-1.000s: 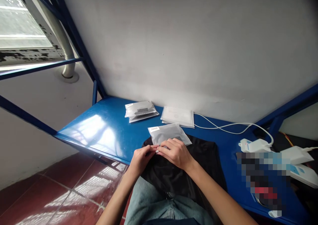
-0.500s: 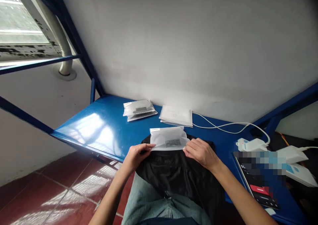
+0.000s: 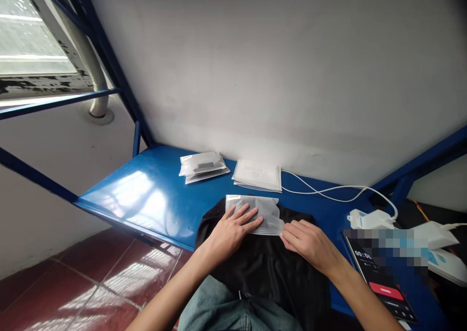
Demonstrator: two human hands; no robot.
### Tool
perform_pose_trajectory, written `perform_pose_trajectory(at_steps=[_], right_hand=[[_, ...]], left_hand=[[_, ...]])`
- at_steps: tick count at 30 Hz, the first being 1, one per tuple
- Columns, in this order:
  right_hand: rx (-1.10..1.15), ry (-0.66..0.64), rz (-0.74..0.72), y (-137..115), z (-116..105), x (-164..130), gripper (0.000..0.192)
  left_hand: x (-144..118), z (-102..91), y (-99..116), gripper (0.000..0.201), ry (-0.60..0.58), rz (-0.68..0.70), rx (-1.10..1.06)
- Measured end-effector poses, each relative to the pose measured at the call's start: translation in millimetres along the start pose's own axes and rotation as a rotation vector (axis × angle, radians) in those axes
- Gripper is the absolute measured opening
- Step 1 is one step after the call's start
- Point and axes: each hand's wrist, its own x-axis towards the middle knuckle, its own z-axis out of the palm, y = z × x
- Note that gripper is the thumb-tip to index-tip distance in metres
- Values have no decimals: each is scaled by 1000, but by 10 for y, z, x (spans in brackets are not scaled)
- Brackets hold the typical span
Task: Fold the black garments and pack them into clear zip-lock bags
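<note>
A frosted plastic bag [image 3: 263, 213] with something dark inside lies on black cloth [image 3: 262, 267] at the near edge of the blue table [image 3: 146, 199]. My left hand [image 3: 229, 231] lies flat on the bag, fingers spread, pressing it down. My right hand [image 3: 308, 241] pinches the bag's near right corner. The black cloth hangs off the table edge onto my lap.
A stack of filled frosted bags [image 3: 203, 165] and a stack of flat empty bags [image 3: 257, 175] lie by the wall. A white cable [image 3: 328, 190] runs to white chargers [image 3: 368, 219] at the right. A phone [image 3: 383, 285] with a timer lies near my right arm.
My left hand let go of the bag's near left corner and now lies flat on top of it. My right hand stayed at the right corner.
</note>
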Motion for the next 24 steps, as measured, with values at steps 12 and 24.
perform_pose_trajectory(at_steps=[12, 24], right_hand=[[406, -22, 506, -287, 314, 490, 63], [358, -216, 647, -327, 597, 415, 67]], left_hand=[[198, 23, 14, 53, 161, -307, 94], [162, 25, -12, 54, 154, -426, 181]])
